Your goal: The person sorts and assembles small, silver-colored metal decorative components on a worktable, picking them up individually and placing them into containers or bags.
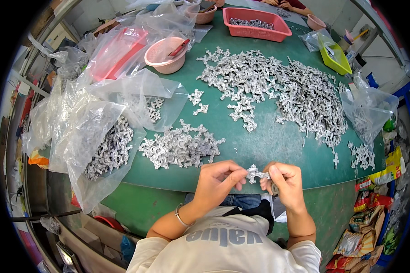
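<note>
Close to my body, at the table's near edge, a small silvery metal casting (254, 173) with rounded lobes is held between my hands. My left hand (219, 181) is closed, thumb and fingertips pinched at the casting's left end. At its other end my right hand (284, 183) grips it between thumb and curled fingers; whatever lies deeper in that palm is hidden. A heap of similar castings (182, 146) lies just beyond my left hand. Farther off, a much larger pile of castings (278, 84) spreads over the green table (278, 150).
At left, clear plastic bags (84, 125) hold more castings. A pink basket (165, 57) with a red-handled tool stands behind them. Toward the back sit a red tray (255, 34) of metal parts and a yellow-green bin (336, 61). Another person's hands (282, 4) show at the far edge.
</note>
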### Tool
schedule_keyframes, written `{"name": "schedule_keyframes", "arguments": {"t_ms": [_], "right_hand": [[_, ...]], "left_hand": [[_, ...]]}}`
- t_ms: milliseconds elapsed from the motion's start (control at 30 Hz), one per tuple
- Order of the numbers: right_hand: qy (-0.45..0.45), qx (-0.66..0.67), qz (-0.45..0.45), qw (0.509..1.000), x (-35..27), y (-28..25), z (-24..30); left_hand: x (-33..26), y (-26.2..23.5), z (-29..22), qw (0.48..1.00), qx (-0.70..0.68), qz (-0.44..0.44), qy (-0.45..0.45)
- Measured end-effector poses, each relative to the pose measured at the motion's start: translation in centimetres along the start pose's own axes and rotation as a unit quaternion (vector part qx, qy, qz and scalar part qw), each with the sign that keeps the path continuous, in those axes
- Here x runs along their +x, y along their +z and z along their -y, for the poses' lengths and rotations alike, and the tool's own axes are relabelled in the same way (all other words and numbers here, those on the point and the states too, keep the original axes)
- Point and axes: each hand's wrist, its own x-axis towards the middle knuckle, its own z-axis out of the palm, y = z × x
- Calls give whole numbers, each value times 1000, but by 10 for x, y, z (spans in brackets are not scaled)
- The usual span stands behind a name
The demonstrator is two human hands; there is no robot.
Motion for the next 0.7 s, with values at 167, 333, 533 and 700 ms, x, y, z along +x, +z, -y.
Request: {"name": "schedule_keyframes", "arguments": {"t_ms": [167, 333, 533, 700], "right_hand": [[36, 24, -10, 999, 1, 1, 0], [3, 16, -9, 1000, -2, 3, -1], [-19, 7, -6, 1000, -5, 5, 4], [22, -48, -5, 999, -1, -1, -4]], "left_hand": [[2, 1, -2, 994, -48, 10, -100], [1, 0, 3, 991, -86, 12, -97], [0, 2, 2, 994, -89, 10, -69], [3, -7, -5, 996, 73, -48, -7]]}}
